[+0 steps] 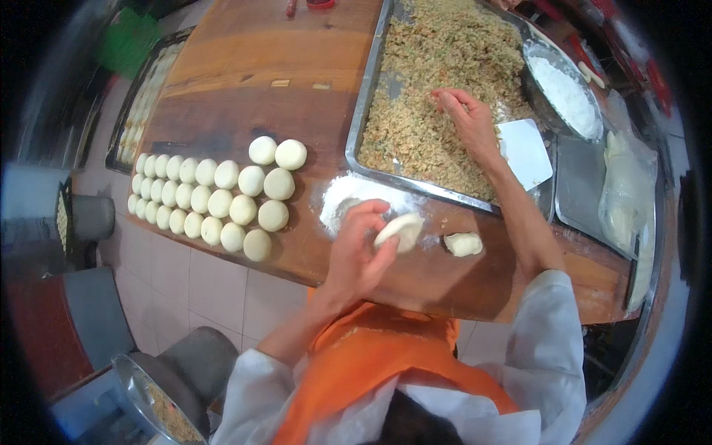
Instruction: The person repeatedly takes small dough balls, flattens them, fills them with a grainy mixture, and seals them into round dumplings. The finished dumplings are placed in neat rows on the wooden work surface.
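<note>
My left hand (359, 250) holds a flattened, cupped piece of dough (401, 232) by its edge, above the wooden table. Beside it lies a patch of white flour (345, 192). My right hand (464, 114) is over a metal tray (423, 186) of crumbly filling (439, 133), its fingers bent together; whether anything is between them cannot be told. A small lump of dough (463, 244) rests on the table to the right of the held piece. Several round filled-looking dough pieces (243, 209) stand in rows at the left.
A bowl of white flour (562, 92) stands beyond the tray at the right. Near it are a white scraper (525, 153), a second metal tray (581, 183) and dough in a plastic bag (623, 189). Another filled tray (146, 103) is past the table's left edge. A bowl (161, 409) sits at lower left.
</note>
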Demonstrator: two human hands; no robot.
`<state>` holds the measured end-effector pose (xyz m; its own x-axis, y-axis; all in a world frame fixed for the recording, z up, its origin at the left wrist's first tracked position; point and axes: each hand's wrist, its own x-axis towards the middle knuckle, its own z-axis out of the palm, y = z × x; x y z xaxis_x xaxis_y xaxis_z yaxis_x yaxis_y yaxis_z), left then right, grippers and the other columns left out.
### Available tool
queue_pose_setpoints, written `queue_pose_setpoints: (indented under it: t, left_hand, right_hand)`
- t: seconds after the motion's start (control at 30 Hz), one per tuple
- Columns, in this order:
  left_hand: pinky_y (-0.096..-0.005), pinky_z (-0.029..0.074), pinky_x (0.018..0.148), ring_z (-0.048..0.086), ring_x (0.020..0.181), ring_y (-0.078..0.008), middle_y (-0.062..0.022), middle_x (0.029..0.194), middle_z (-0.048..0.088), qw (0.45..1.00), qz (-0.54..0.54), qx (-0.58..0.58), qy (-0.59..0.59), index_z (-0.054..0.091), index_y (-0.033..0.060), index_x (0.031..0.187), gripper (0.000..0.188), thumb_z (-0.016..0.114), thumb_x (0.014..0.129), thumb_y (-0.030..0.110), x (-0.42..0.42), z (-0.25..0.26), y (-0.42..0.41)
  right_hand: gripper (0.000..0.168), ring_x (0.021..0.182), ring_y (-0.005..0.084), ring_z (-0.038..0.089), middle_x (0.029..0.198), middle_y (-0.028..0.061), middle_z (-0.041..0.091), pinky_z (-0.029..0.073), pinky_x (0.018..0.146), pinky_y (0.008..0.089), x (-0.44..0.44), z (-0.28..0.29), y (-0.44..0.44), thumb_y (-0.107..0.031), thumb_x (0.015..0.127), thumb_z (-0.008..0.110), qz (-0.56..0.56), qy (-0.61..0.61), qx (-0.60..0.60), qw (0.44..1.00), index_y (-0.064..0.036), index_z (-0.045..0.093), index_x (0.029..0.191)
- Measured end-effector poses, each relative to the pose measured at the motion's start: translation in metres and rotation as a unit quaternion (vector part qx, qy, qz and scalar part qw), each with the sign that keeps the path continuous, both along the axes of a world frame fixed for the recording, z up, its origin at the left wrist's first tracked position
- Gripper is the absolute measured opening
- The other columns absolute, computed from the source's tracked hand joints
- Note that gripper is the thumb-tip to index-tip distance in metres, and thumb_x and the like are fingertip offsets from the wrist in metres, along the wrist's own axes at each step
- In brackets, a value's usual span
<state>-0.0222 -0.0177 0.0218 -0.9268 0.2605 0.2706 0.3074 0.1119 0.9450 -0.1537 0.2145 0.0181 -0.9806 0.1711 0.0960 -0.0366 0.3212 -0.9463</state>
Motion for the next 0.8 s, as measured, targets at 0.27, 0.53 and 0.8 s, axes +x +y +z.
queue_pose_setpoints:
  t: [0.27,0.53,0.8]
  left_hand:
    - [-0.0405,0.045,0.090,0.056,0.102,-0.0332,-0.0222,0.113,0.053,0.716,-0.143,0.418,-0.541,0.042,0.0042,0.115,0.031,0.044,0.088,0.020,0.013,0.014,0.015]
    - [-0.0404,0.046,0.086,0.057,0.099,-0.0345,-0.0244,0.112,0.053,0.751,-0.143,0.366,-0.531,0.037,0.0068,0.119,0.033,0.043,0.089,0.020,0.022,0.012,0.020]
    - [-0.0407,0.046,0.085,0.057,0.098,-0.0351,-0.0244,0.110,0.053,0.746,-0.121,0.357,-0.549,0.034,0.0069,0.120,0.035,0.043,0.089,0.020,0.022,0.011,0.019]
  right_hand:
    - [0.038,0.057,0.0075,0.044,0.060,0.0010,0.050,0.035,0.054,0.0230,0.016,0.012,-0.003,-0.038,0.089,0.053,-0.054,-0.060,-0.211,0.974,-0.008,0.052,0.066]
    - [0.031,0.075,0.0199,0.058,0.108,0.0102,0.058,0.046,0.068,0.0288,0.053,0.009,0.009,-0.019,0.085,0.058,0.115,0.168,0.342,0.917,-0.006,0.053,0.112]
    - [0.022,0.081,0.0332,0.057,0.096,0.0154,0.056,0.046,0.066,0.0409,0.064,0.006,0.005,-0.021,0.086,0.055,0.089,0.080,0.458,0.881,-0.004,0.052,0.099]
